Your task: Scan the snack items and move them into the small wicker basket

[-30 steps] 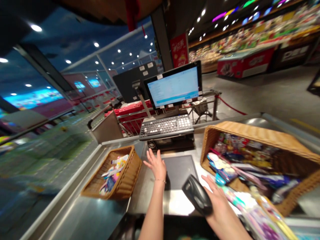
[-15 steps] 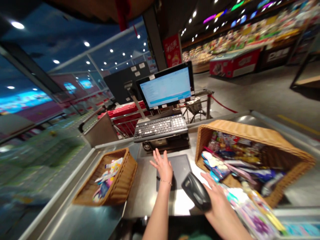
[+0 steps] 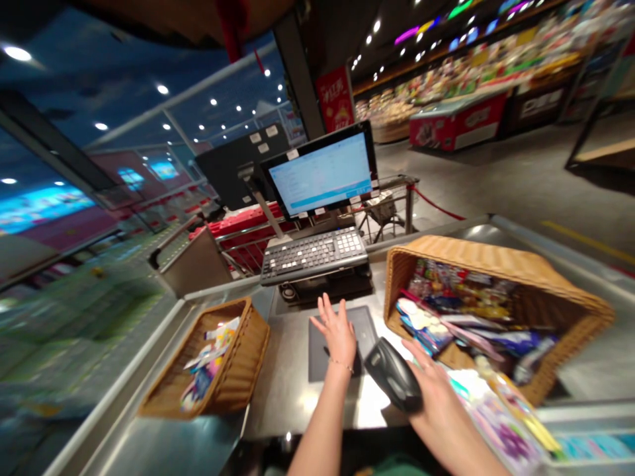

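Gripping black scanner (image 3: 394, 375), right hand (image 3: 439, 396) closed round handle, at 4 o'clock of left hand (image 3: 340, 330); left fingers spread wide above dark pad (image 3: 317, 360). Snack basket (image 3: 476, 248) 3 o'clock; keyboard (image 3: 312, 254), monitor (image 3: 322, 173) 12 o'clock; screen text, red sign (image 3: 335, 99) unreadable.

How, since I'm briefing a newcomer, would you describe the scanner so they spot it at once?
Find the steel counter below the keyboard. Between the dark pad and the large wicker basket, the right hand holds the scanner. Nothing else there is glossy, black and curved.
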The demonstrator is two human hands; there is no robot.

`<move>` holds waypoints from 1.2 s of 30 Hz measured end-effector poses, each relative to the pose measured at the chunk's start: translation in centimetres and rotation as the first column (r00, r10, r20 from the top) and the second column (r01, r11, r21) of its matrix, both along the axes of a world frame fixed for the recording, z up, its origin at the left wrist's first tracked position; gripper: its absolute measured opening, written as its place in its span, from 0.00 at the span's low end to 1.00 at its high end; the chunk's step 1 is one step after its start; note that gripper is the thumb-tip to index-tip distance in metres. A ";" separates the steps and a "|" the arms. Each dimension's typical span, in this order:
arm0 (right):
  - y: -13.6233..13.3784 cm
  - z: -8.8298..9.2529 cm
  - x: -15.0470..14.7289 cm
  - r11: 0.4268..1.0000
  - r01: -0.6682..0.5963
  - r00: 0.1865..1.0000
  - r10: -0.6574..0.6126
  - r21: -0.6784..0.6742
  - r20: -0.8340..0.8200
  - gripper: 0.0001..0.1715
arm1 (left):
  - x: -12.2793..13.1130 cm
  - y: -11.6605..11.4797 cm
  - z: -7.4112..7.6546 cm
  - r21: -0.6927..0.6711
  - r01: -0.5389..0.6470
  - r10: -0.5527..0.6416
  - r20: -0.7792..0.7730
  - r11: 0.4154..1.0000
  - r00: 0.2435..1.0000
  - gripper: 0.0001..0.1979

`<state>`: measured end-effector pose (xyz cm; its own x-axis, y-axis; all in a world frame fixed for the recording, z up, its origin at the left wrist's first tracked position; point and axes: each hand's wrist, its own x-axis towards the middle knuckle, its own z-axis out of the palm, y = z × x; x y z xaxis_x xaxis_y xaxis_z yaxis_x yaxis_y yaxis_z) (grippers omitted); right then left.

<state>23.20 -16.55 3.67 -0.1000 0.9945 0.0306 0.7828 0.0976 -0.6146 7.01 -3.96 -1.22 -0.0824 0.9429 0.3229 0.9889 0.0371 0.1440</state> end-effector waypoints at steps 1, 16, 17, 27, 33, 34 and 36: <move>0.0 -0.1 0.1 1.000 0.007 1.000 -0.007 0.003 -0.011 0.33 | 0.2 0.0 0.0 0.000 0.009 -0.009 0.003 1.000 1.000 0.31; 0.4 -3.8 1.0 0.984 0.125 0.979 -0.102 0.125 -0.175 0.27 | 3.8 -0.8 0.7 -0.030 0.131 -0.131 0.015 0.991 0.991 0.30; 0.4 -3.8 1.1 0.982 0.128 0.980 -0.104 0.138 -0.171 0.27 | 4.0 -0.8 0.7 -0.030 0.138 -0.138 0.008 0.990 0.990 0.30; 0.5 -3.7 1.6 0.981 0.159 0.979 -0.142 0.111 -0.149 0.25 | 6.5 0.0 -1.8 0.023 0.282 -0.281 -0.053 0.959 0.958 0.24; 0.5 -3.2 2.0 0.978 0.170 0.976 -0.150 0.121 -0.158 0.26 | 8.0 0.5 -2.5 -0.008 0.434 -0.434 -0.046 0.901 0.900 0.21; 0.6 -3.2 2.1 0.977 0.172 0.976 -0.152 0.126 -0.155 0.27 | 8.3 0.5 -2.5 -0.016 0.458 -0.458 -0.043 0.889 0.888 0.21; 0.6 -3.6 2.3 0.975 0.177 0.976 -0.156 0.134 -0.149 0.28 | 8.9 0.5 -2.6 -0.032 0.502 -0.503 -0.042 0.864 0.863 0.22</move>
